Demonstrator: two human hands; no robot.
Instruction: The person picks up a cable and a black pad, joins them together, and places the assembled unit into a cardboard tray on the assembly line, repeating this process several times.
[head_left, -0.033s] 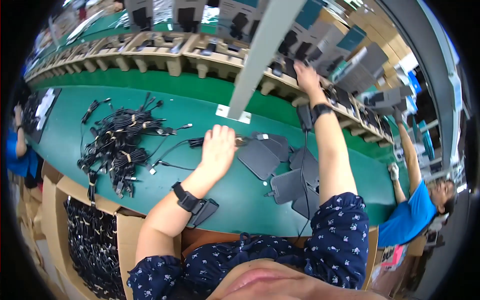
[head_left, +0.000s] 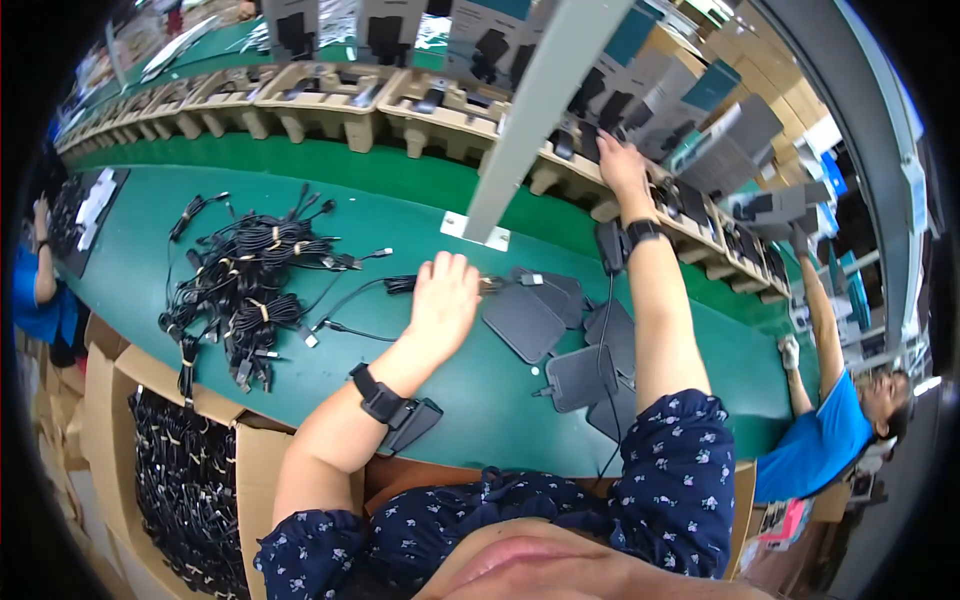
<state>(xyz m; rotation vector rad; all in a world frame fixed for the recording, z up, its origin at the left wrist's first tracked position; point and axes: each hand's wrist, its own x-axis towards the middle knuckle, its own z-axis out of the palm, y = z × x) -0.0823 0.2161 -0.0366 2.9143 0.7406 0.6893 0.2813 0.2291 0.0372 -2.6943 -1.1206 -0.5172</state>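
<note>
My left hand [head_left: 447, 305] is closed over a bundled black cable [head_left: 400, 285] on the green table. The bundle shows on both sides of my fingers, and its metal plug end [head_left: 535, 279] lies to the right. My right hand [head_left: 624, 170] reaches to the far side into a brown molded tray [head_left: 562, 165], its fingers bent down at a dark flat piece [head_left: 590, 142]. Whatever those fingers grip is hidden. Several flat dark-grey pads [head_left: 523, 322] lie between my arms. A heap of black tied cables [head_left: 250, 260] sits to the left.
A grey metal post [head_left: 520, 125] stands between my hands. Printed grey boxes [head_left: 480, 45] line the back. An open carton [head_left: 262, 480] of cables is at the lower left. Black devices hang by my wrists. A co-worker in a blue shirt [head_left: 820, 440] works at the right.
The whole view has shifted slightly. My right hand has moved a little within the tray, while my left hand stays on the cable bundle.
</note>
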